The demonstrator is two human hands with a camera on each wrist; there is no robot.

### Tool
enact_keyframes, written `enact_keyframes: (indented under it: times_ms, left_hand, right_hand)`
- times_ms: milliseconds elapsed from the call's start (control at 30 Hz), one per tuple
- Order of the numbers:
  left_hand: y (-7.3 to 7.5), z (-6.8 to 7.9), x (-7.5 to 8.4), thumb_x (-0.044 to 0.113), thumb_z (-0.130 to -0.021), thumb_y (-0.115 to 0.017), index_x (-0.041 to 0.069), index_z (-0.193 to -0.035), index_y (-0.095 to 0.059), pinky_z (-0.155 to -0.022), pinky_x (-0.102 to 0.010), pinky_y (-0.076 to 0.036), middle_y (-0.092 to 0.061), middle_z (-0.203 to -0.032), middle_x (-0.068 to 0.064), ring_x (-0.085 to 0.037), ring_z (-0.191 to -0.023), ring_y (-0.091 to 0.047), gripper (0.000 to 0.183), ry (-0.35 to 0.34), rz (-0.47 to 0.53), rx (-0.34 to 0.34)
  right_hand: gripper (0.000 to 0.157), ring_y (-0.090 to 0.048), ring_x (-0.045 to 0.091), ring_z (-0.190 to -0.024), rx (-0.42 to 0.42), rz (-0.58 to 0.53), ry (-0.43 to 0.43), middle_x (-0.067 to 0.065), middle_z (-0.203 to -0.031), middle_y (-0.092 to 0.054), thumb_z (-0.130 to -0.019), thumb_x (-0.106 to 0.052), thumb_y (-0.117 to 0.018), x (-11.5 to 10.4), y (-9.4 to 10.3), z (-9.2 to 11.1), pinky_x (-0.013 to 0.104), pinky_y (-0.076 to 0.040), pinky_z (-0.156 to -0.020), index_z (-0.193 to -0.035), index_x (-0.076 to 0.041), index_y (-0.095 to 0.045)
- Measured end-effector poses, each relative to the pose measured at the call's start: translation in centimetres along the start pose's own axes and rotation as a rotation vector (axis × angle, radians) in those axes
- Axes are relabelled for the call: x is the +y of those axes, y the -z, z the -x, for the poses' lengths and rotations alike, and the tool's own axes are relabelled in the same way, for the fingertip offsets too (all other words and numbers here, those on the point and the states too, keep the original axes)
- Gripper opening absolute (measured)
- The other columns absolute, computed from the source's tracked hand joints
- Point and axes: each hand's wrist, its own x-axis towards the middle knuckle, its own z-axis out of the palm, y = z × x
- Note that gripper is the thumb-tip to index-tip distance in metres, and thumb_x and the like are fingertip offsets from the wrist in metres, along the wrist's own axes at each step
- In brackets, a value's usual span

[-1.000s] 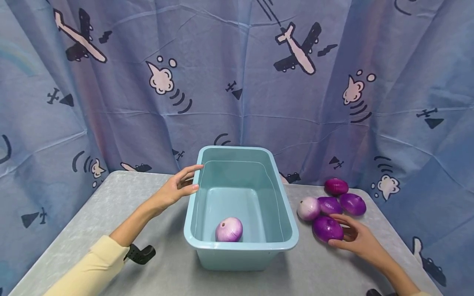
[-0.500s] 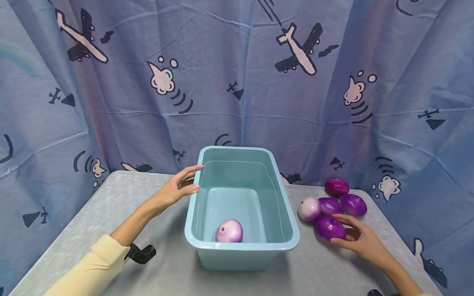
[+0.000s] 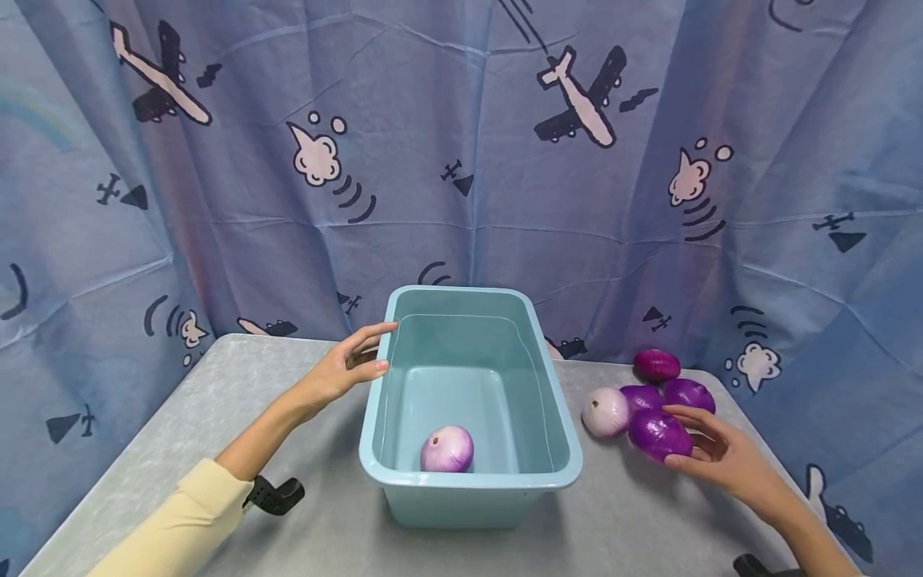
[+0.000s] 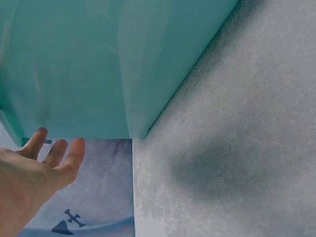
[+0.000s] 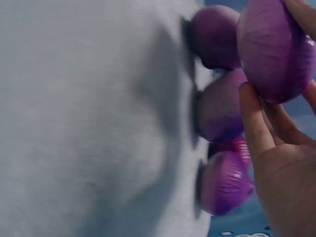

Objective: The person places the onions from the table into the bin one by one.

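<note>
In the head view my right hand (image 3: 735, 461) holds a glossy purple onion (image 3: 658, 435) between thumb and fingertips. The right wrist view has this onion (image 5: 271, 49) raised off the table, above the other onions. Fingers spread and loosely bent, my left hand (image 3: 335, 377) touches the left rim of a light blue plastic basin (image 3: 472, 479). A pale purple onion (image 3: 447, 449) lies inside the basin at its near end. Beside the held onion are a whitish onion (image 3: 604, 413) and purple onions (image 3: 640, 396), partly covered by it.
Behind the group sit a dark magenta onion (image 3: 656, 365) and another purple onion (image 3: 690, 393), near the table's right edge. The grey table (image 3: 303, 449) ends at a blue curtain (image 3: 469, 160) printed with airplanes. A black wrist strap (image 3: 274, 495) is on the left forearm.
My right hand has moved slightly to the right and up with the purple onion, which now overlaps the onions behind it. The left hand, the basin and its onion have stayed put.
</note>
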Motion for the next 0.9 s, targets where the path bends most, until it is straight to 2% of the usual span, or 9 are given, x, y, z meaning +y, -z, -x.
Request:
enact_keyframes:
  times_ms: [67, 233, 533, 667, 900]
  left_hand:
    - [0.0, 0.0, 0.0, 0.027, -0.100, -0.066, 0.022, -0.157, -0.040, -0.108, -0.059, -0.038, -0.038, -0.156, -0.016, -0.039, -0.140, -0.038, 0.063, 0.000, 0.005, 0.001]
    - [0.0, 0.1, 0.1, 0.026, -0.099, -0.067, 0.022, -0.157, -0.040, -0.108, -0.059, -0.037, -0.037, -0.157, -0.016, -0.040, -0.141, -0.037, 0.063, 0.004, 0.014, 0.005]
    - [0.0, 0.0, 0.1, 0.026, -0.099, -0.068, 0.022, -0.156, -0.042, -0.109, -0.058, -0.036, -0.036, -0.157, -0.016, -0.039, -0.141, -0.037, 0.063, 0.010, 0.019, 0.013]
    - [0.0, 0.0, 0.1, 0.025, -0.099, -0.068, 0.022, -0.156, -0.042, -0.110, -0.058, -0.035, -0.036, -0.157, -0.016, -0.039, -0.141, -0.037, 0.063, 0.011, 0.019, 0.013]
    - [0.0, 0.0, 0.2, 0.026, -0.098, -0.069, 0.023, -0.156, -0.043, -0.111, -0.058, -0.034, -0.035, -0.158, -0.015, -0.038, -0.142, -0.036, 0.063, 0.017, 0.016, 0.023]
  right_hand:
    - [0.063, -0.055, -0.007, -0.109, 0.008, -0.016, -0.013, -0.003, -0.132, -0.054, -0.094, -0.011, -0.076, -0.6, 0.5, 0.0, 0.020, -0.053, -0.083, -0.149, -0.005, -0.046]
    - [0.063, -0.056, -0.005, -0.111, 0.040, -0.056, 0.035, -0.012, -0.131, -0.053, -0.095, -0.005, -0.073, -1.6, 1.3, -0.1, 0.020, -0.054, -0.083, -0.151, -0.007, -0.045]
    - [0.063, -0.057, -0.003, -0.112, 0.058, -0.054, 0.082, -0.009, -0.133, -0.052, -0.095, -0.004, -0.073, -3.3, 1.4, -1.3, 0.020, -0.054, -0.084, -0.152, -0.010, -0.046]
    - [0.063, -0.059, -0.001, -0.111, 0.044, -0.068, 0.091, -0.007, -0.134, -0.051, -0.095, -0.004, -0.072, -4.3, 1.1, -2.1, 0.022, -0.054, -0.083, -0.152, -0.011, -0.047]
    - [0.062, -0.058, 0.003, -0.116, 0.005, -0.107, 0.167, -0.005, -0.138, -0.053, -0.095, 0.001, -0.070, -6.1, 0.4, -3.7, 0.021, -0.052, -0.088, -0.152, -0.009, -0.047]
